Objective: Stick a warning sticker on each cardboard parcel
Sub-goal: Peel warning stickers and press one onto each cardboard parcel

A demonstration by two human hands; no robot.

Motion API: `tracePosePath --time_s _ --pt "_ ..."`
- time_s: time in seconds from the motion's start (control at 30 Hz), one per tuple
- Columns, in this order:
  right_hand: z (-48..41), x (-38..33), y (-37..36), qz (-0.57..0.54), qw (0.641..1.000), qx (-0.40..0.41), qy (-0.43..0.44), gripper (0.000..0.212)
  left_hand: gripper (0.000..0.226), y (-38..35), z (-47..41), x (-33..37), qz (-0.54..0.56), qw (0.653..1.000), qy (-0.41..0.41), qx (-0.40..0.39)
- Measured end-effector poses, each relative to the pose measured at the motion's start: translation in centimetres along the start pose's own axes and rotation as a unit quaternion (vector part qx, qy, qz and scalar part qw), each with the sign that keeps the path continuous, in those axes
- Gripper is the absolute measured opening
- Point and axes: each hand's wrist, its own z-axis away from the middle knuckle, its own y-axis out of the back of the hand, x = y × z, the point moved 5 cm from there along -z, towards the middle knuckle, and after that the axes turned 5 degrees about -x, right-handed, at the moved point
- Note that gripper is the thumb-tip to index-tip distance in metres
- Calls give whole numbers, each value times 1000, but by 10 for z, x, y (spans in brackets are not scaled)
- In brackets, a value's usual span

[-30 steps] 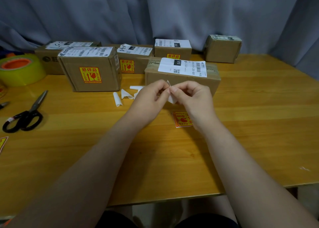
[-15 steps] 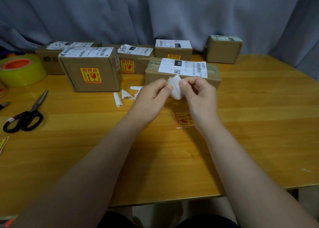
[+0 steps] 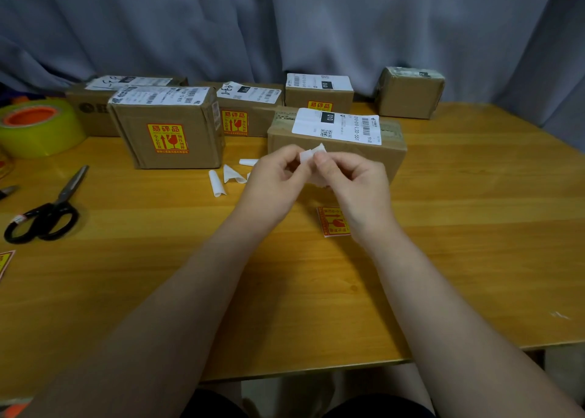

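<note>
My left hand (image 3: 276, 177) and my right hand (image 3: 351, 180) meet in front of a flat cardboard parcel (image 3: 394, 151) and pinch a small white sticker sheet (image 3: 311, 154) between their fingertips. Its printed side faces away from me. A second yellow and red warning sticker (image 3: 330, 222) lies on the table under my right wrist. Three parcels carry warning stickers: the big one at left (image 3: 167, 139), one behind it (image 3: 234, 123) and one at the back (image 3: 319, 105). A small parcel (image 3: 408, 93) stands at the back right, and another (image 3: 91, 110) at the far left.
Curled white backing strips (image 3: 218, 183) lie left of my hands. Black scissors (image 3: 44, 218) and a roll of yellow tape (image 3: 34, 126) sit at the left. Another sticker (image 3: 4, 262) pokes in at the left edge. A grey curtain hangs behind the wooden table (image 3: 474, 227).
My fingers have kept working the white sheet: it rose between both thumbs half a second ago and now sits bent lower between my fingertips. My hands stayed in place.
</note>
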Motion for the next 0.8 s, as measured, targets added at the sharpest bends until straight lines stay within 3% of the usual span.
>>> tracePosePath --time_s 0.27,0.8 --pt "-6 12 12 30 994 95 -42 19 19 -2 -2 -1 -25 999 32 -6" --pt "-3 13 18 8 987 149 -59 21 21 0 -4 -7 -122 989 85 11"
